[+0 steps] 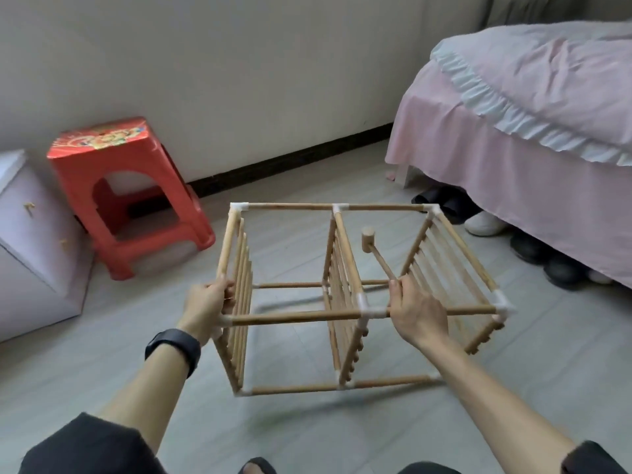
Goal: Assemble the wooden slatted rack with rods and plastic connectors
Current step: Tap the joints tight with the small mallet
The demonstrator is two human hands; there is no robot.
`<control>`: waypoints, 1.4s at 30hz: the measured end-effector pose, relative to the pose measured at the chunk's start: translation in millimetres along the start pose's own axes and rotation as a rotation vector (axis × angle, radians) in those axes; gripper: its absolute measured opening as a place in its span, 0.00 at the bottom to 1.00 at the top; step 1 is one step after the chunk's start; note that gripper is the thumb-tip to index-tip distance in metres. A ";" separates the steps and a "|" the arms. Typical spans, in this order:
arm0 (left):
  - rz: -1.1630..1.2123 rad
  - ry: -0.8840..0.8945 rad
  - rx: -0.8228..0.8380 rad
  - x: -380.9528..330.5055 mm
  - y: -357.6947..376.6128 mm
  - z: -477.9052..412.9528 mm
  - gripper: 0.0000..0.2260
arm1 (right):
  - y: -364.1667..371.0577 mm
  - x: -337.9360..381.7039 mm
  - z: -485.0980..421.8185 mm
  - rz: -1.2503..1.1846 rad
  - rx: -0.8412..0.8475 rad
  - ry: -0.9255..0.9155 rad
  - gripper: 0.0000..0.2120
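Steadily, our left hand point(205, 302) gripping the rack point(290, 316) by its left end and our right hand point(419, 313) clutching the mallet point(368, 239) against its front rod, we should keep it level, seemingly just above the middle of the floor point(307, 439).

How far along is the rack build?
Done: the rack looks closed up, three slatted panels tied by rods through white connectors at every corner in view. In hand: left hand grips the left panel's top, right hand holds the mallet against the front top rod. Left: probably just tapping joints tight and setting it down; joint seating can't be judged here.
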State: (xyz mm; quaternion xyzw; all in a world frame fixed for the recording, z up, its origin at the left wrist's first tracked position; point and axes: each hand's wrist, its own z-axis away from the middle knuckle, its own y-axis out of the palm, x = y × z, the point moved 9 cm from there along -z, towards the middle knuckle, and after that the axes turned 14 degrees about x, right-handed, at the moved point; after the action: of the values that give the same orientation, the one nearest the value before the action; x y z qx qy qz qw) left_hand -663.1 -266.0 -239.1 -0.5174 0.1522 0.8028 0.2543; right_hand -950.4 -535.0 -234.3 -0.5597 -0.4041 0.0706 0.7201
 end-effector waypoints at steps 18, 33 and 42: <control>-1.556 0.562 0.461 40.4 193.7 55.5 0.17 | -41.8 -16.9 108.5 0.047 0.177 -0.061 0.12; -1.527 0.226 0.380 34.0 189.0 30.1 0.11 | -46.6 12.2 110.6 0.115 -0.006 -0.290 0.09; -1.542 0.248 0.388 33.0 189.0 30.7 0.12 | -45.8 13.3 108.2 0.139 0.077 -0.255 0.11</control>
State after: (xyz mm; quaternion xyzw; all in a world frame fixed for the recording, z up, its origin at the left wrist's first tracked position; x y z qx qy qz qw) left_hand -804.1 -397.9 -259.8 -0.5090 -0.0841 0.2972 0.8035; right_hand -1029.2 -463.3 -183.0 -0.5449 -0.4494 0.2064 0.6772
